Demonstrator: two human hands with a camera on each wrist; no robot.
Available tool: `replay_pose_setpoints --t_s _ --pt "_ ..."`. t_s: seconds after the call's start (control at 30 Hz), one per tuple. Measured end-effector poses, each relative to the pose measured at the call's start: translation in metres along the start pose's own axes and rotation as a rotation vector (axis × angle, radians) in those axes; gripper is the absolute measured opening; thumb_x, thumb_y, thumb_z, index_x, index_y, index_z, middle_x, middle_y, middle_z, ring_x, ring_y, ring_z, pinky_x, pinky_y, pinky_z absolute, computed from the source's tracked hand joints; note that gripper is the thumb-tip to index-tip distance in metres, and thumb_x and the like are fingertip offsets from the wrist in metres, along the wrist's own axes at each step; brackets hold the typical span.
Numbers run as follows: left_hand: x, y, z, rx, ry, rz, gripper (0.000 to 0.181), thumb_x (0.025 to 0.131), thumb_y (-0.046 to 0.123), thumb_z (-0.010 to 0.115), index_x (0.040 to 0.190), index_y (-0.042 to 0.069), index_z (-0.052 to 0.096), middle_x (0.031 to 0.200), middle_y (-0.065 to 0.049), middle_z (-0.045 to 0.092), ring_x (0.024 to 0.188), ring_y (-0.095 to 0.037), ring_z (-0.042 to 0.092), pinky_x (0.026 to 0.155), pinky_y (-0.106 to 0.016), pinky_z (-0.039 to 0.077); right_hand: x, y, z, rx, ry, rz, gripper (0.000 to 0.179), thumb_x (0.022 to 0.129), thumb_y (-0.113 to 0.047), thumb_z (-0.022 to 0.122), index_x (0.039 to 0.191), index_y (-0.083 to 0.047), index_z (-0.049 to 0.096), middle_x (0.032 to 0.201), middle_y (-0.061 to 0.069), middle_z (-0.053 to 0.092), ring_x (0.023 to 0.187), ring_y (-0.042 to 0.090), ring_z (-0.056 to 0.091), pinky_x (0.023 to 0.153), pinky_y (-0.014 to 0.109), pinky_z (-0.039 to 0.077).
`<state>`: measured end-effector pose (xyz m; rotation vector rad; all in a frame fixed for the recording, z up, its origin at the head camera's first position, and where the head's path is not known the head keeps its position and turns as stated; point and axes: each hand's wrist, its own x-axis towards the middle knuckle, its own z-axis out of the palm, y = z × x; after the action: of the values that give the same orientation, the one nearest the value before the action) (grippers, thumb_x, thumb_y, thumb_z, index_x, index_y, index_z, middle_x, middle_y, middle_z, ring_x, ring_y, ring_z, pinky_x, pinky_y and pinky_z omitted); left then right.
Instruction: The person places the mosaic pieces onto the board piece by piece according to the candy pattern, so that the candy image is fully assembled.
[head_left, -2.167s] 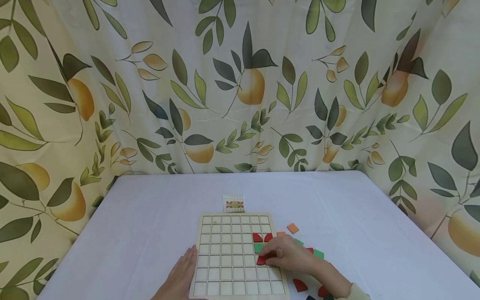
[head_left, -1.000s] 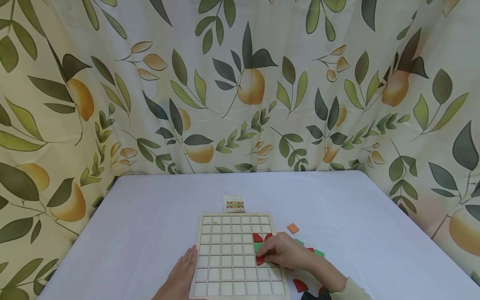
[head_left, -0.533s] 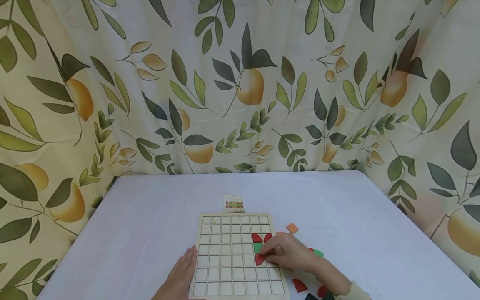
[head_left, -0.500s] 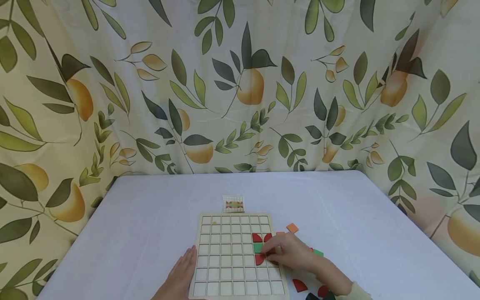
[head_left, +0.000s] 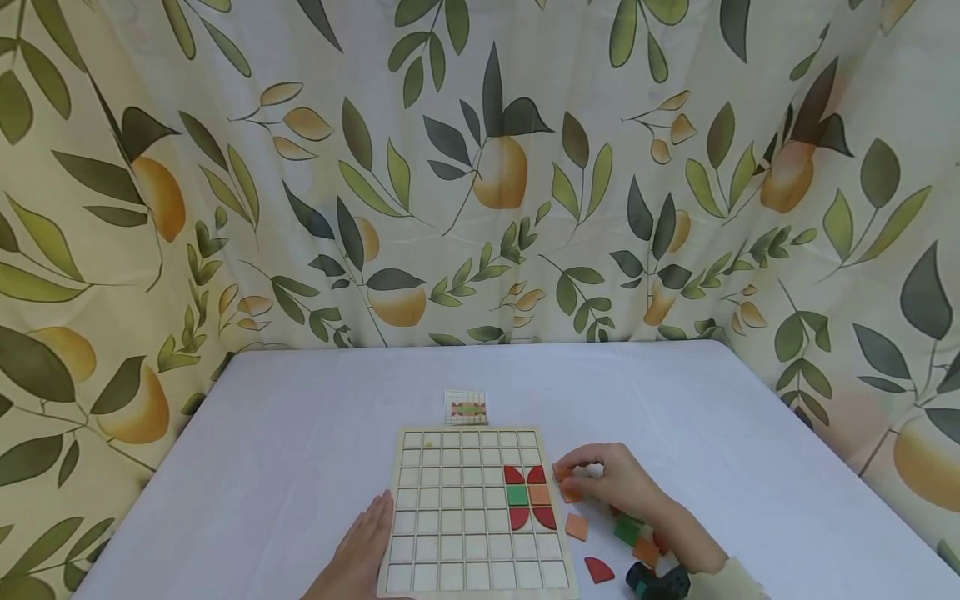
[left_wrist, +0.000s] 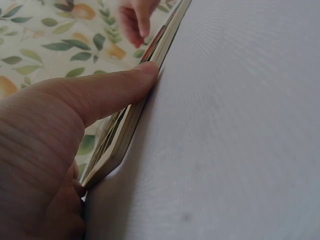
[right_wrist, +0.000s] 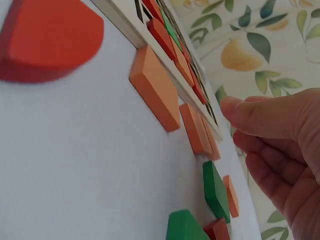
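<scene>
My left hand (head_left: 354,546) lies with straight fingers along the left side of a wooden grid board (head_left: 465,525); in the left wrist view its thumb (left_wrist: 112,92) rests on the board's edge. Several red quarter-circle tiles (head_left: 519,518), a green square tile (head_left: 517,495) and an orange square tile (head_left: 539,495) sit in the two rightmost columns. Beyond the board's right edge, my right hand (head_left: 618,482) is over loose orange tiles (head_left: 572,495), thumb and index finger bent toward each other. The right wrist view shows no tile between its fingers (right_wrist: 265,117).
Loose tiles lie right of the board: an orange one (head_left: 577,526), a green one (head_left: 627,530), a red quarter-circle (head_left: 598,570). Some are partly hidden by the right arm. A small pattern card (head_left: 466,408) lies behind the board. A dark device (head_left: 657,581) is at the right wrist.
My right hand has left the board and moved right to the loose orange tiles, uncovering the orange square and a red quarter-circle in the rightmost column. The left hand has stayed put.
</scene>
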<state>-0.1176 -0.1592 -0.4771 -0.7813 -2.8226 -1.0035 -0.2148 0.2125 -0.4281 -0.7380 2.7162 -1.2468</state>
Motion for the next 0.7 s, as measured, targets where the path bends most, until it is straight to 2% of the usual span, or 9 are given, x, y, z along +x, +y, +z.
replay_pose_setpoints --t_s 0.1,0.23,0.43,0.57,0.7 --pt "0.000 -0.001 0.000 -0.011 -0.005 -0.005 0.122 0.067 0.065 0.067 0.135 -0.021 0.014 0.140 -0.038 0.019 0.128 -0.049 0.017 0.092 -0.005 -0.014 0.001 0.004 -0.002 -0.016 0.037 0.069 0.018 0.079 -0.018 0.073 0.096 -0.012 0.072 0.093 -0.003 0.068 0.089 0.020 0.058 0.078 0.040 0.049" --pt "0.001 0.000 -0.001 -0.003 -0.011 0.000 0.120 0.068 0.064 0.066 0.134 -0.022 0.014 0.139 -0.039 0.019 0.128 -0.049 0.017 0.092 -0.005 -0.014 0.003 0.007 -0.003 -0.052 0.096 0.121 0.019 0.077 -0.018 0.075 0.095 -0.012 0.073 0.092 -0.003 0.067 0.086 0.019 0.056 0.077 0.038 0.048" --pt "0.001 0.001 -0.002 0.027 0.008 0.016 0.118 0.070 0.064 0.065 0.133 -0.022 0.017 0.139 -0.037 0.022 0.128 -0.048 0.020 0.093 -0.005 -0.013 0.005 0.012 -0.006 -0.084 0.188 0.236 0.021 0.074 -0.018 0.077 0.094 -0.012 0.073 0.095 -0.002 0.067 0.094 0.020 0.058 0.082 0.045 0.047" --pt "0.001 0.001 -0.002 0.057 0.015 0.028 0.117 0.071 0.066 0.062 0.133 -0.022 0.019 0.139 -0.037 0.024 0.127 -0.047 0.022 0.094 -0.006 -0.013 0.004 0.014 -0.007 -0.106 0.203 0.284 0.023 0.075 -0.019 0.077 0.096 -0.011 0.073 0.098 0.002 0.067 0.098 0.024 0.057 0.084 0.048 0.046" --pt "0.001 0.000 -0.002 0.038 0.000 0.009 0.118 0.069 0.065 0.064 0.133 -0.022 0.017 0.139 -0.037 0.023 0.128 -0.048 0.021 0.093 -0.005 -0.013 0.004 0.015 -0.007 -0.124 0.213 0.323 0.024 0.076 -0.020 0.076 0.097 -0.009 0.072 0.099 0.004 0.066 0.098 0.024 0.057 0.082 0.045 0.048"
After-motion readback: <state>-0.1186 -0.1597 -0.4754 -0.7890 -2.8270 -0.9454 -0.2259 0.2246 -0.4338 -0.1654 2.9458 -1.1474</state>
